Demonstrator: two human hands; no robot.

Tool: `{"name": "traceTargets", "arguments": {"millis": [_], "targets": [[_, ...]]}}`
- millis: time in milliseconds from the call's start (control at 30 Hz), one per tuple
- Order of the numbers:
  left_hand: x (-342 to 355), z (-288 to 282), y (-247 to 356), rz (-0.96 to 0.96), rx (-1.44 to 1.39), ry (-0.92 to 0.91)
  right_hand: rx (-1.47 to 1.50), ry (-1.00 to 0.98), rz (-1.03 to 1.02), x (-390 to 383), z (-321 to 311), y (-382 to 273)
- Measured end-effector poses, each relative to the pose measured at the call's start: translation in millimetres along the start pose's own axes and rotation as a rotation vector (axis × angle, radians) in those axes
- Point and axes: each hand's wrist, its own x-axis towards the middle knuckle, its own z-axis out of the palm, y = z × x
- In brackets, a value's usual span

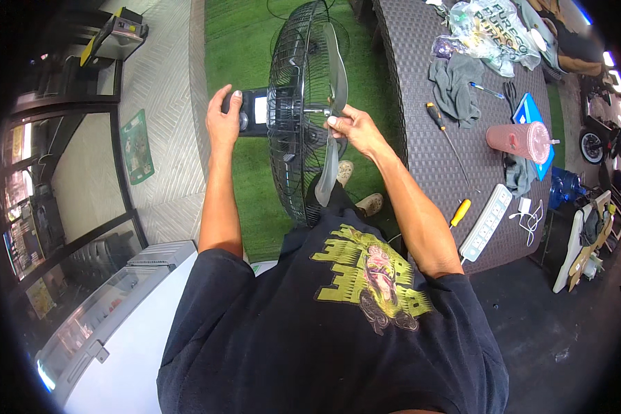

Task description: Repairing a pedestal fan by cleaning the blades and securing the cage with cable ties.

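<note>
An electric fan head with a black wire rear guard [287, 110] stands on edge in front of me. Behind the guard is its black motor housing [257, 110], with a white label on it. My left hand [223, 123] is closed round the back end of that housing. On the other side, a translucent grey fan blade [330, 171] sits on the metal shaft, with no front guard over it. My right hand [354, 130] pinches the blade at its hub, thumb on the near side; the other fingertips are partly hidden.
A brown woven-pattern table [421, 83] on the right holds a black-and-orange screwdriver [436, 116], a yellow-handled screwdriver [460, 212], a white power strip [487, 222], a pink tumbler [517, 141], a grey cloth [457, 86] and plastic bags [497, 34]. A white chest freezer [131, 331] stands left.
</note>
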Motion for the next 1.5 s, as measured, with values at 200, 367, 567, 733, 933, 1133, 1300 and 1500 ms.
{"name": "traceTargets", "arguments": {"millis": [200,367,567,733,933,1133,1300,1500], "targets": [[-3,-2,8,-0.041,-0.032,-0.017,0.041,0.008,-0.004,1,1,-3],[-3,0,4,-0.055,-0.041,-0.026,0.037,-0.018,-0.011,-2,0,-5],[-5,0,5,-0.051,-0.035,-0.023,0.044,-0.038,-0.013,-5,2,-9],[-4,0,14,-0.056,-0.005,-0.039,0.055,-0.032,-0.01,-3,1,-6],[-4,1,8,-0.047,-0.028,-0.039,0.055,-0.042,-0.025,-5,2,-7],[-4,2,11,-0.056,-0.004,-0.017,-0.005,-0.021,-0.019,-5,3,-12],[-7,4,19,-0.064,0.021,0.001,-0.044,0.028,0.011,-5,5,-9],[-4,5,19,-0.104,0.005,-0.023,0.016,0.021,-0.015,0,18,-4]]}}
